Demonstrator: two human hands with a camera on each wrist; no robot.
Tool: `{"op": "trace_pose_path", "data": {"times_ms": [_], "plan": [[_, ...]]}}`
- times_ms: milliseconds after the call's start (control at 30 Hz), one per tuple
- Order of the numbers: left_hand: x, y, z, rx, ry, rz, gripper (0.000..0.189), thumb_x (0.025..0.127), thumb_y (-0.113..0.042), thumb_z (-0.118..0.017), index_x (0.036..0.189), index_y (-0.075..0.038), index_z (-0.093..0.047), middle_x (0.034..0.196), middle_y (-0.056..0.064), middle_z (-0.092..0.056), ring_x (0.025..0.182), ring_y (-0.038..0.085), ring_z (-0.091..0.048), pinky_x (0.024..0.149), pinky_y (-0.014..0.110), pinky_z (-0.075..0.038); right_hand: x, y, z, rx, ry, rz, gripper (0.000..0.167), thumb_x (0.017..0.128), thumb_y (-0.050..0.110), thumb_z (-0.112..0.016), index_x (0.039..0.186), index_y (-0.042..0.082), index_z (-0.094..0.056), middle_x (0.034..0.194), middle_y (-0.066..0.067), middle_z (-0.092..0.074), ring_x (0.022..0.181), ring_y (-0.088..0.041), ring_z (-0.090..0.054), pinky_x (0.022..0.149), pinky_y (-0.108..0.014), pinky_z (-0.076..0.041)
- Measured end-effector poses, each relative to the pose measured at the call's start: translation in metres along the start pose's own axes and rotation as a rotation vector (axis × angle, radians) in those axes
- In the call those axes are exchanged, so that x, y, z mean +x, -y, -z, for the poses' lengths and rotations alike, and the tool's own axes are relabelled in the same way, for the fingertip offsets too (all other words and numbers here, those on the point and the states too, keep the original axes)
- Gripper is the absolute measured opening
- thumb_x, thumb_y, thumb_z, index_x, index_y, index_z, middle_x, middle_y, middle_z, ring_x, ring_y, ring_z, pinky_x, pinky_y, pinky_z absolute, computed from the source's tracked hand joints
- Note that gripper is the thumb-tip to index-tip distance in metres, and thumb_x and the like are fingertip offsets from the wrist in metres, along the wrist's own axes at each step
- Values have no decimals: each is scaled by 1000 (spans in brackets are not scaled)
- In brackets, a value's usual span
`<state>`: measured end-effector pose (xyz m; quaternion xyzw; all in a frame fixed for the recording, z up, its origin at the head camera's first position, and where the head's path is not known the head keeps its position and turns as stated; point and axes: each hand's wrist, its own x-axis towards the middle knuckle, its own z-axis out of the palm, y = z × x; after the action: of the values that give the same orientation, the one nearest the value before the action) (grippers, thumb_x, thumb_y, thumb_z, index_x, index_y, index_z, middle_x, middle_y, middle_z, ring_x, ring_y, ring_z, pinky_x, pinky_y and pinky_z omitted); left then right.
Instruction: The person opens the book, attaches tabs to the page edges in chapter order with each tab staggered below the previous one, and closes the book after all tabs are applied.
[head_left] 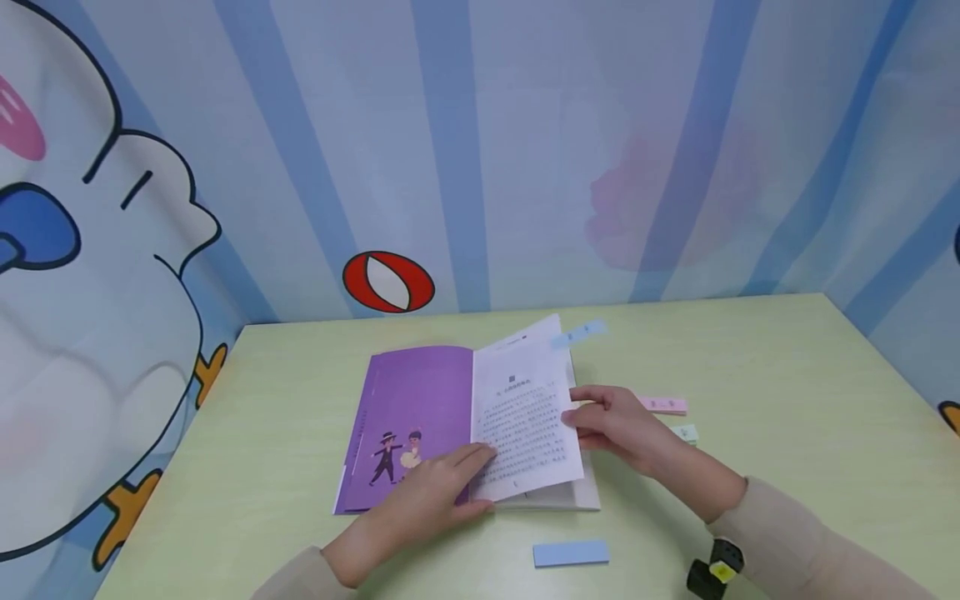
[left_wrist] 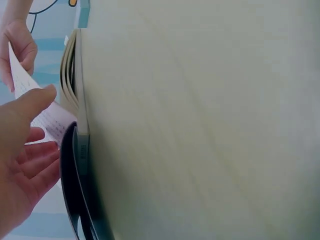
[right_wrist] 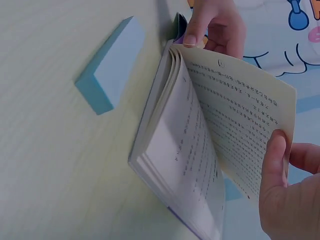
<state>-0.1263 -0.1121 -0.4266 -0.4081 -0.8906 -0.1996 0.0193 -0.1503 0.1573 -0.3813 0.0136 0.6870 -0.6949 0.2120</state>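
Observation:
An open book lies on the table, its purple inner cover (head_left: 420, 392) on the left, with two small cartoon figures printed on it. My right hand (head_left: 622, 429) pinches the outer edge of a printed page (head_left: 525, 425) between thumb and fingers. In the right wrist view that page (right_wrist: 235, 95) is lifted at an angle over the pages (right_wrist: 185, 145) beneath. A light blue sticky strip (head_left: 588, 332) juts from the page's upper right corner. My left hand (head_left: 431, 492) rests near the spine at the bottom, fingers extended onto the page.
A blue block of sticky notes (head_left: 572, 553) lies in front of the book. Beyond the right hand are a pink strip pad (head_left: 666, 406) and a pale green one (head_left: 686, 433), partly covered by the arm. A cartoon-printed backdrop (head_left: 525, 167) stands behind the table.

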Motion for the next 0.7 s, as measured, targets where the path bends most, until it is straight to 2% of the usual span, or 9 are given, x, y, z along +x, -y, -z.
{"op": "trace_pose_path", "data": {"times_ms": [100, 233, 333, 400, 533, 600, 700], "plan": [[1, -2, 2, -161, 38, 64, 57, 87, -28, -66, 136, -6, -45, 135, 9, -49, 123, 23, -48, 99, 36, -40, 1, 8, -5, 7, 34, 28, 53, 89, 7, -58, 133, -12, -36, 104, -14, -65, 82, -18, -66, 72, -29, -54], [4, -6, 6, -387, 71, 178, 52, 91, -34, -60, 138, -19, -44, 147, 2, -34, 132, 22, -36, 101, 40, -38, 2, 15, -12, 6, 54, 47, 52, 88, 7, -59, 132, -11, -39, 104, -15, -65, 83, -19, -66, 72, -30, -54], [9, -10, 11, -556, 58, 248, 46, 93, -34, -57, 136, -24, -45, 151, 1, -24, 134, 26, -31, 98, 45, -39, 4, 19, -16, 1, 72, 58, 51, 88, 8, -58, 132, -9, -40, 108, -17, -64, 85, -21, -66, 74, -32, -54], [12, -13, 14, -656, 30, 272, 43, 94, -29, -56, 135, -22, -46, 151, 4, -23, 135, 28, -28, 99, 49, -37, 6, 21, -18, -3, 86, 67, 50, 89, 9, -58, 132, -8, -41, 111, -18, -62, 87, -23, -66, 76, -34, -54], [20, -19, 22, -768, -21, 296, 42, 96, -23, -53, 136, -15, -45, 146, 9, -32, 133, 31, -31, 103, 55, -29, 7, 26, -24, -15, 101, 84, 52, 89, 11, -59, 134, -7, -39, 115, -21, -60, 89, -24, -65, 78, -36, -53], [24, -22, 25, -790, -45, 320, 41, 95, -24, -54, 135, -16, -46, 147, 8, -31, 133, 30, -30, 104, 57, -25, 8, 29, -28, -22, 100, 95, 53, 89, 12, -60, 134, -6, -39, 115, -20, -60, 89, -24, -65, 79, -37, -53], [30, -28, 31, -825, -72, 358, 41, 95, -26, -54, 135, -20, -46, 150, 6, -24, 134, 31, -27, 102, 61, -25, 9, 32, -33, -29, 98, 115, 53, 89, 10, -59, 134, -6, -38, 113, -19, -61, 90, -24, -64, 80, -38, -52]]}}
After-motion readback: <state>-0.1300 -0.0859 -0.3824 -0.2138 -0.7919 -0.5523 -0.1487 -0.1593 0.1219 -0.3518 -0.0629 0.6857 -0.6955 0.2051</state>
